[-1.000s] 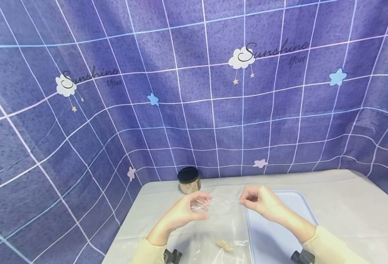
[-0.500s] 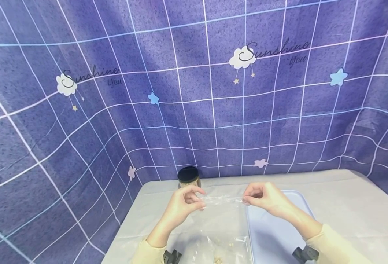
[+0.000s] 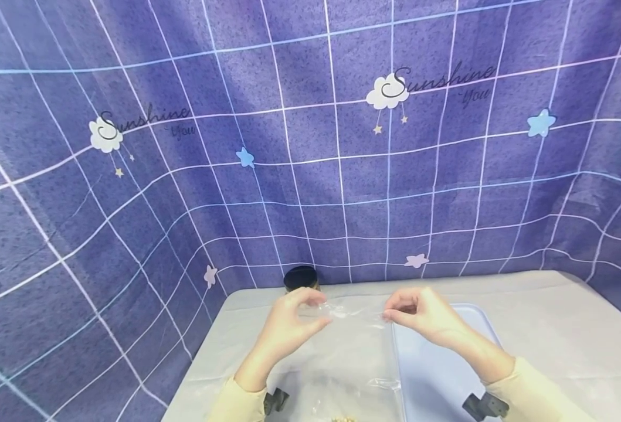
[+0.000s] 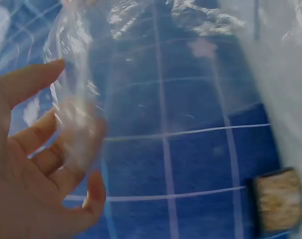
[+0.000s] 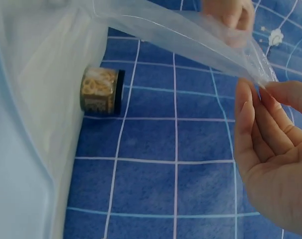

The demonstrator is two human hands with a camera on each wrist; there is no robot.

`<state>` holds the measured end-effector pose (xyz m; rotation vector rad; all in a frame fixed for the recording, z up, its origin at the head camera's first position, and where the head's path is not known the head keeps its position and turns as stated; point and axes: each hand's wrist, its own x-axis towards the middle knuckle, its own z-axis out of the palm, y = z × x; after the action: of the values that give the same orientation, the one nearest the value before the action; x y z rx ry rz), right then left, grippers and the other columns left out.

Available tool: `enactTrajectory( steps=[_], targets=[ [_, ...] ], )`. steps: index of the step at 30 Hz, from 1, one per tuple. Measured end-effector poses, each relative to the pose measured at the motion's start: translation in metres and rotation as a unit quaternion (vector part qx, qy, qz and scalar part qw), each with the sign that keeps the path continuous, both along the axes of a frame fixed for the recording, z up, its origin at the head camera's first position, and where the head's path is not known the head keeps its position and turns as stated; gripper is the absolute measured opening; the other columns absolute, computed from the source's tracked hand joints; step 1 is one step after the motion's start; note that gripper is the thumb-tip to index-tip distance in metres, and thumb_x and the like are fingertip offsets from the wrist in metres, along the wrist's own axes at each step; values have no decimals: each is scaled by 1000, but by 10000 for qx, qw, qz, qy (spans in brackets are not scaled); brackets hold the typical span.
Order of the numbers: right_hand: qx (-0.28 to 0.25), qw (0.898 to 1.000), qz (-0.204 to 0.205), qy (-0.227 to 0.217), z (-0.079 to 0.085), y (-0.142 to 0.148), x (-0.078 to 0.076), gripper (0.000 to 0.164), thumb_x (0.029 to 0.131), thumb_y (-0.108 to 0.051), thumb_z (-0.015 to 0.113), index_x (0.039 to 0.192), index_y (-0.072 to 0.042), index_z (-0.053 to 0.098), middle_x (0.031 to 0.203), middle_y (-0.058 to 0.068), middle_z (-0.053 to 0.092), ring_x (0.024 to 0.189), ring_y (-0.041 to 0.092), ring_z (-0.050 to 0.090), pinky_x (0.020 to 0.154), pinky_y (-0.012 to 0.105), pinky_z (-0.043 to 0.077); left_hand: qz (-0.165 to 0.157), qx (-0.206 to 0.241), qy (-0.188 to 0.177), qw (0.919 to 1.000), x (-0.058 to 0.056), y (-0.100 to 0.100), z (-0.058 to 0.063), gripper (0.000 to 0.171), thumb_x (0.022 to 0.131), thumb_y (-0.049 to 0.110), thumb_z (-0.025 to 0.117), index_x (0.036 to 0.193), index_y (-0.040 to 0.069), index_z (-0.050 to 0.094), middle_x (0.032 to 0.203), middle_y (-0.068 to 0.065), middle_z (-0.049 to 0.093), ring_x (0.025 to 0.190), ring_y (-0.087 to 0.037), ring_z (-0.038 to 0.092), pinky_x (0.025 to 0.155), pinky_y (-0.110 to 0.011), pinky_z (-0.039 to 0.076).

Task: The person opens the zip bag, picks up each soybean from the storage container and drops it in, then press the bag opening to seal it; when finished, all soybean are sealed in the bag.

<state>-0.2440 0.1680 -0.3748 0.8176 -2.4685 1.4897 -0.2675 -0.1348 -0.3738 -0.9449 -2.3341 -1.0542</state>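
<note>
A clear plastic bag [image 3: 355, 346] hangs between both hands in the head view, its upper edge slightly rumpled. My right hand [image 3: 427, 316] pinches a corner of that edge between thumb and fingertips, as the right wrist view shows closely. On the other side, my left hand [image 3: 288, 328] is at the bag's upper left, thumb and forefinger spread well apart. In the left wrist view, fingers of the left hand [image 4: 46, 159] show partly through the film. Small pale pieces [image 3: 344, 419] lie low in the bag at the bottom edge of the head view.
Behind the left hand stands a jar [image 3: 301, 279] with a black lid; pale ring-shaped pieces show through its wall in the right wrist view. A light blue tray [image 3: 431, 381] lies under the right forearm on a grey-white cloth [image 3: 563, 328]. A blue-purple gridded curtain [image 3: 310, 176] surrounds the table.
The left hand has risen slightly and its thumb and forefinger have parted. The right hand keeps its pinch. The pale pieces have dropped lower in the head view as the bag shifted.
</note>
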Motion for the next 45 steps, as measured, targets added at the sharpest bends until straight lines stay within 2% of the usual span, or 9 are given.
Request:
enactTrajectory(
  steps=[3, 6, 10, 15, 27, 32, 37, 41, 45],
  targets=[
    [87, 9998, -73, 167, -1, -5, -1, 3, 92, -15, 74, 89, -13, 73, 88, -6, 76, 84, 10, 71, 81, 29, 56, 65, -707, 940, 9930, 3, 18, 11, 43, 73, 27, 91, 111, 15, 74, 105, 7, 72, 94, -11, 66, 84, -38, 50],
    [43, 9995, -47, 307, -1, -10, -1, 4, 91, -13, 74, 88, -14, 73, 86, -7, 75, 82, 9, 71, 79, 29, 57, -205, -1093, 1193, 9866, 6, 37, 19, 36, 76, 27, 89, 107, 15, 76, 98, 8, 74, 88, -7, 67, 82, -34, 49],
    [-51, 9990, 36, 443, -1, -17, -1, 6, 91, -11, 75, 86, -14, 74, 84, -8, 74, 80, 9, 70, 77, 29, 58, -440, -1116, 901, 9887, 7, 49, 23, 14, 80, 16, 86, 90, 16, 77, 81, 9, 73, 74, -2, 65, 74, -23, 51],
    [-153, 9989, 24, 446, -2, -20, 1, 6, 90, -8, 75, 86, -13, 74, 84, -6, 74, 79, 8, 69, 76, 28, 58, -466, -1105, 663, 9906, 7, 50, 21, 11, 80, 13, 84, 79, 18, 74, 77, 10, 71, 72, -1, 63, 71, -20, 52],
    [8, 9945, -66, 1047, -8, -29, -1, 10, 87, -6, 78, 83, -16, 76, 82, -12, 73, 76, 5, 68, 71, 29, 58, -468, -1183, 383, 9911, 9, 53, 20, 9, 83, 13, 83, 80, 17, 75, 78, 10, 72, 72, 3, 61, 73, -19, 50],
    [32, 9935, 4, 1134, -8, -29, 0, 9, 87, -6, 78, 82, -14, 77, 81, -13, 72, 75, 5, 68, 73, 30, 58, -333, -1295, 517, 9897, 12, 54, 22, 10, 83, 16, 83, 78, 19, 74, 75, 11, 71, 68, 5, 59, 71, -19, 47],
    [-25, 9924, 123, 1225, -7, -29, 0, 11, 87, -5, 78, 83, -15, 76, 82, -11, 72, 75, 5, 67, 72, 29, 58, -247, -1282, 685, 9891, 14, 54, 21, 10, 82, 18, 84, 77, 19, 75, 73, 12, 71, 68, 5, 58, 75, -22, 46],
    [-60, 9919, 138, 1259, -6, -29, 0, 9, 87, -6, 77, 85, -15, 77, 84, -9, 73, 76, 6, 67, 71, 29, 58, -261, -1153, 485, 9918, 13, 53, 20, 7, 82, 19, 84, 82, 17, 77, 78, 10, 73, 73, 2, 63, 74, -21, 49],
    [-47, 9931, -85, 1165, -7, -28, -1, 10, 87, -6, 78, 84, -15, 77, 82, -11, 73, 75, 4, 66, 71, 28, 57, -198, -1175, 186, 9927, 14, 47, 19, 6, 82, 18, 84, 82, 16, 78, 79, 10, 73, 74, 1, 63, 73, -21, 51]
  ],
)
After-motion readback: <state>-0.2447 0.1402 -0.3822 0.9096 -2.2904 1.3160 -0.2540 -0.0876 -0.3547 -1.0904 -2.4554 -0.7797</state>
